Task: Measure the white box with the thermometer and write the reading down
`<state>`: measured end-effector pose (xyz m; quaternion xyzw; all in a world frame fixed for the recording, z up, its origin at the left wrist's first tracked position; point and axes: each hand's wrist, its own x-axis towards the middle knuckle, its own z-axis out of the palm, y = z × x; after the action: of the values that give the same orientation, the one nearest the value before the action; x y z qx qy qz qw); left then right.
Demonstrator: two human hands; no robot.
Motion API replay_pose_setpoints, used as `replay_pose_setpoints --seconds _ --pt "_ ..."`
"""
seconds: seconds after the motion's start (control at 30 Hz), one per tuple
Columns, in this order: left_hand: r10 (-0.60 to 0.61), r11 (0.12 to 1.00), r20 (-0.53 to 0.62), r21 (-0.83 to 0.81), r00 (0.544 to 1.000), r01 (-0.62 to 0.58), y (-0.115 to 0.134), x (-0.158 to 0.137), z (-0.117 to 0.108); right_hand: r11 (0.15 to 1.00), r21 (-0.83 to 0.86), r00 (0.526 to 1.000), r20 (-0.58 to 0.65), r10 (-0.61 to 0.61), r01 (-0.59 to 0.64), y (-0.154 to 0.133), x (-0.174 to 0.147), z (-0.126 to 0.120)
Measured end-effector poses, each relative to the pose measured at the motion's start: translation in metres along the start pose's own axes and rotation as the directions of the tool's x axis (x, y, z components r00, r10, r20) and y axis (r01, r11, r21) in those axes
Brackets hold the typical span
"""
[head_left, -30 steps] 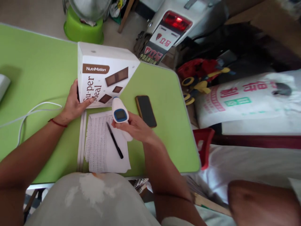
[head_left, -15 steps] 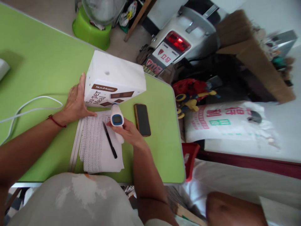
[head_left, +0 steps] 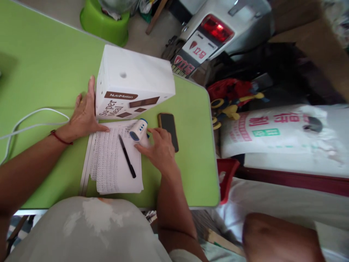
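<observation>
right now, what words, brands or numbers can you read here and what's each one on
"NutriMotion": brown band on the white box.
"Super Meal": the box's front, below the band.
Red Chinese characters: the white sack, too blurred to quote.
Red and white plate on the scooter: characters unclear.
Printed sheet under the pen: too small to read.

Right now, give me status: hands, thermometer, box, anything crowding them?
Left hand flat against box. Right hand on thermometer, lying on papers. Pen and phone flank the right hand.

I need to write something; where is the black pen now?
The black pen lies on the printed papers on the green table, just left of the right hand.
</observation>
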<state>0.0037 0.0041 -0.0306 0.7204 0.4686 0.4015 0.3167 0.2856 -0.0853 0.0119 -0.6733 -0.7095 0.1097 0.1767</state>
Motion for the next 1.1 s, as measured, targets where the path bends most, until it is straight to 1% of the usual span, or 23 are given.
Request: replay_pose_setpoints --seconds 0.03,0.07,0.13,0.2,0.27,0.33,0.4,0.43,0.5,0.53,0.6,0.67,0.77,0.83,0.9,1.0,1.1 --pt "-0.002 1.0 0.003 0.015 1.0 0.002 0.001 0.0 -0.001 0.999 0.047 1.0 -0.003 -0.021 0.021 -0.006 -0.004 -0.002" --pt "0.007 0.999 0.008 0.034 1.0 -0.007 0.001 0.0 -0.002 0.993 0.109 0.998 0.036 -0.042 0.037 -0.012 -0.008 -0.003" --pt "0.045 0.998 0.0 0.048 0.999 -0.045 0.003 0.001 -0.004 0.976 0.21 0.98 0.177 -0.089 0.051 -0.024 -0.015 0.0" --pt "0.082 0.997 -0.033 0.01 0.996 -0.082 0.005 0.002 -0.007 0.976 0.212 0.959 0.265 -0.105 0.048 -0.035 -0.019 0.006" --pt "0.083 0.995 -0.062 -0.047 0.995 -0.086 0.008 0.002 -0.01 0.976 0.215 0.953 0.288 -0.094 0.032 -0.041 -0.019 0.011" --pt "0.071 0.994 -0.069 -0.081 0.995 -0.076 0.012 0.001 -0.011 0.951 0.309 0.95 0.293 -0.107 0.012 -0.042 -0.017 0.011" --pt "0.052 0.995 -0.068 -0.084 0.996 -0.058 0.015 0.0 -0.011 0.877 0.481 0.963 0.241 -0.121 -0.01 -0.041 -0.015 0.007" --pt "0.041 0.996 -0.066 -0.075 0.997 -0.045 0.017 0.0 -0.011 0.816 0.578 0.974 0.198 -0.113 -0.023 -0.041 -0.015 0.005" --pt "0.007 0.999 -0.052 -0.034 0.999 -0.009 0.019 -0.001 -0.01 0.659 0.751 0.989 0.129 -0.076 -0.047 -0.04 -0.015 0.002" --pt "-0.006 1.0 -0.039 -0.002 0.999 0.006 0.019 -0.001 -0.01 0.582 0.811 0.991 0.117 -0.065 -0.057 -0.041 -0.016 0.003" --pt "-0.015 0.998 -0.009 0.056 1.0 0.016 0.019 -0.001 -0.009 0.47 0.88 0.991 0.108 -0.073 -0.061 -0.045 -0.018 0.009" --pt "-0.009 0.996 0.021 0.092 1.0 0.007 0.019 0.0 -0.008 0.425 0.904 0.996 0.072 -0.056 -0.042 -0.051 -0.021 0.018" --pt "-0.006 0.993 0.053 0.12 0.999 -0.001 0.018 0.001 -0.007 0.422 0.907 1.0 0.001 -0.013 0.004 -0.059 -0.022 0.032" --pt "-0.011 0.99 0.081 0.141 0.997 -0.001 0.015 0.002 -0.006 0.456 0.888 0.999 -0.048 -0.017 0.05 -0.062 -0.021 0.039" --pt "-0.007 0.987 0.109 0.162 0.994 -0.011 0.011 0.002 -0.004 0.513 0.855 0.996 -0.091 -0.003 0.08 -0.062 -0.018 0.043" --pt "0.027 0.982 0.119 0.184 0.993 -0.049 0.002 0.002 -0.001 0.625 0.78 0.996 -0.084 0.044 0.038 -0.06 -0.015 0.046" --pt "0.035 0.978 0.125 0.198 0.992 -0.059 -0.007 0.003 0.001 0.701 0.713 0.991 -0.076 0.107 -0.021 -0.059 -0.015 0.048"
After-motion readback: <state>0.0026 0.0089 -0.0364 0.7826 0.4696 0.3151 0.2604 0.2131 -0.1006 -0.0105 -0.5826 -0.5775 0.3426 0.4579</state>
